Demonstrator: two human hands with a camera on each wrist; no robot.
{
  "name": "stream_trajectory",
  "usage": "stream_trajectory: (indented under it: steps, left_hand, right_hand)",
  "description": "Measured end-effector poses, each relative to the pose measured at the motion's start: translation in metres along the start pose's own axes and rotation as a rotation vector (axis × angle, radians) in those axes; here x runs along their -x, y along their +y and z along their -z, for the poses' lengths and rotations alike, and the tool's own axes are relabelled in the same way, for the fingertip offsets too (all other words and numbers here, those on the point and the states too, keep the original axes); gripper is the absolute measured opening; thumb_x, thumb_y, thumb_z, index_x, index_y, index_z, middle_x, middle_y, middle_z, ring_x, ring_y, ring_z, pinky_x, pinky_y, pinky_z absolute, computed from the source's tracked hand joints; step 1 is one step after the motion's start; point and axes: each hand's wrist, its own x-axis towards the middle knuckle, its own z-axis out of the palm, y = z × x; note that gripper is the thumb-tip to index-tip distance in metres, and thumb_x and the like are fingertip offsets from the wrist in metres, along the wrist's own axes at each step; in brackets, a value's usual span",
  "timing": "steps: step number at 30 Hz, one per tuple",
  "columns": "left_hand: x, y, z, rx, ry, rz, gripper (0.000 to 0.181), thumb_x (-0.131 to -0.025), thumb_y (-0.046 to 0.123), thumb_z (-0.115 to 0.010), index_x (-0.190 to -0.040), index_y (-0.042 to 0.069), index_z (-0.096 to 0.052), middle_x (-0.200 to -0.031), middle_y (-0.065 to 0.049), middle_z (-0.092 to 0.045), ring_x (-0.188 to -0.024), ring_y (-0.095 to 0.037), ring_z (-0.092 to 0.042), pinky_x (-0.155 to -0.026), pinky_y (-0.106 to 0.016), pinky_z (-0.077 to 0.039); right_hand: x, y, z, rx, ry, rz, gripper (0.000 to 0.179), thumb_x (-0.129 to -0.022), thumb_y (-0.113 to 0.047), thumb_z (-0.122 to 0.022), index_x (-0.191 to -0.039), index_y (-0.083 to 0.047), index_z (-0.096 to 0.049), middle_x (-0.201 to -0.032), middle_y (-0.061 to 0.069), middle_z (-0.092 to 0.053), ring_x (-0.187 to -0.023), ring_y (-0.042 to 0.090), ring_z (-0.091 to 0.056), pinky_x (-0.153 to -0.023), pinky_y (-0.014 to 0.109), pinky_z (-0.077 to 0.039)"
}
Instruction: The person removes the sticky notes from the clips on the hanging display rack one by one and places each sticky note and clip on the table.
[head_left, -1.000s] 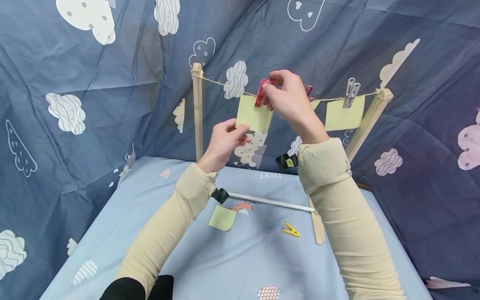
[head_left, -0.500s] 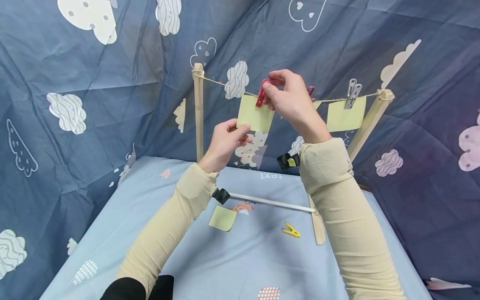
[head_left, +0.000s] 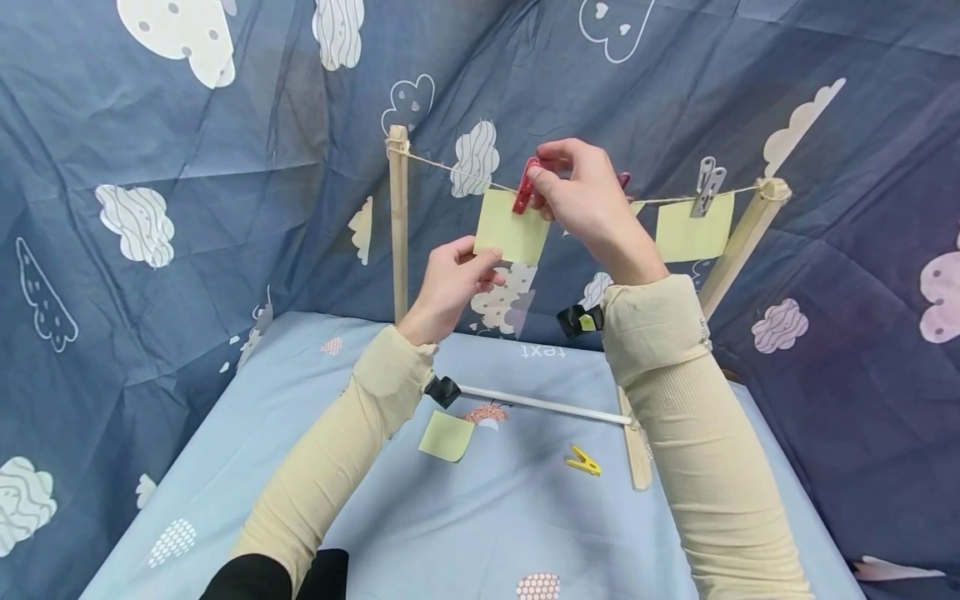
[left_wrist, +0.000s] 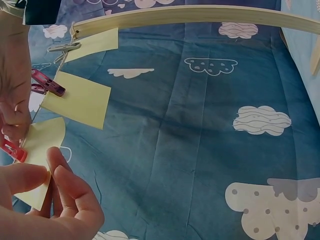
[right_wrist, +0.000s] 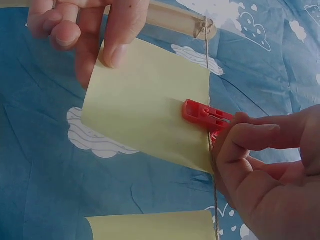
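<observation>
A pale yellow paper note (head_left: 504,233) hangs at a thin string (head_left: 438,166), its top edge along the line. My left hand (head_left: 450,287) pinches the note's lower left corner between thumb and fingers. With my right hand (head_left: 588,200) I pinch the handle end of a red clothespin (right_wrist: 197,113), whose nose lies over the note's top edge. Whether the clothespin's nose is clamped tight I cannot tell. Farther along the string, a dark red clothespin (left_wrist: 49,83) holds a second note (left_wrist: 80,102), and a grey clothespin (head_left: 705,192) holds a third note (head_left: 692,229).
Wooden posts stand at the left (head_left: 399,233) and right, carrying the string. On the light blue sheet (head_left: 420,533) lie a loose yellow note (head_left: 446,436) and a yellow clothespin (head_left: 583,461). A white rod (head_left: 547,405) runs low behind them. Dark blue cloth hangs behind.
</observation>
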Motion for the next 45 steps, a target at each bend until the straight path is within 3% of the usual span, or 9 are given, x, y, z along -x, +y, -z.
stream_trajectory:
  steps: [13,19,27,38,45]
  left_hand:
    - [0.0014,-0.0003,0.0012,-0.028,0.01,-0.001,0.026,-0.094,0.018,-0.062,-0.116,0.003,-0.063,-0.09,-0.007,-0.063,-0.073,-0.021,-0.064,-0.077,-0.031,-0.053]
    - [0.0017,-0.0014,0.0019,-0.035,0.012,-0.001,0.026,-0.095,0.018,-0.061,-0.116,0.003,-0.063,-0.089,-0.007,-0.062,-0.079,-0.03,-0.063,-0.076,-0.03,-0.053]
    - [0.0027,-0.0012,0.0017,-0.043,0.016,-0.01,0.025,-0.095,0.017,-0.061,-0.115,0.003,-0.063,-0.086,-0.006,-0.063,-0.067,-0.014,-0.062,-0.072,-0.027,-0.052]
    - [0.0029,-0.0016,0.0018,-0.058,0.022,-0.014,0.022,-0.094,0.017,-0.061,-0.111,0.003,-0.065,-0.082,-0.003,-0.064,-0.073,-0.025,-0.064,-0.074,-0.033,-0.051]
    - [0.0041,-0.0004,0.0019,-0.065,0.023,-0.013,0.023,-0.094,0.018,-0.061,-0.111,0.004,-0.065,-0.081,-0.003,-0.063,-0.07,-0.02,-0.064,-0.069,-0.026,-0.051]
  right_hand:
    - [0.0019,0.0003,0.0044,-0.012,-0.036,0.005,0.04,-0.099,-0.018,-0.053,-0.137,-0.007,-0.048,-0.123,0.01,-0.056,-0.084,0.017,-0.058,-0.074,0.022,-0.05]
    - [0.0015,0.0024,0.0035,-0.004,-0.031,0.021,0.04,-0.098,-0.017,-0.053,-0.136,-0.004,-0.049,-0.114,0.009,-0.056,-0.08,0.016,-0.057,-0.071,0.02,-0.05]
    - [0.0004,0.0036,0.0009,0.027,-0.021,0.033,0.039,-0.099,-0.017,-0.053,-0.135,-0.002,-0.049,-0.108,0.006,-0.053,-0.077,0.015,-0.056,-0.07,0.021,-0.05]
    - [0.0004,0.006,-0.0016,0.065,-0.001,0.049,0.035,-0.1,-0.02,-0.05,-0.132,-0.005,-0.048,-0.111,0.005,-0.052,-0.077,0.015,-0.056,-0.07,0.023,-0.049]
    - [0.0016,0.0068,-0.0033,0.094,0.022,0.077,0.032,-0.099,-0.021,-0.051,-0.128,-0.005,-0.05,-0.106,0.003,-0.052,-0.073,0.015,-0.056,-0.068,0.024,-0.047]
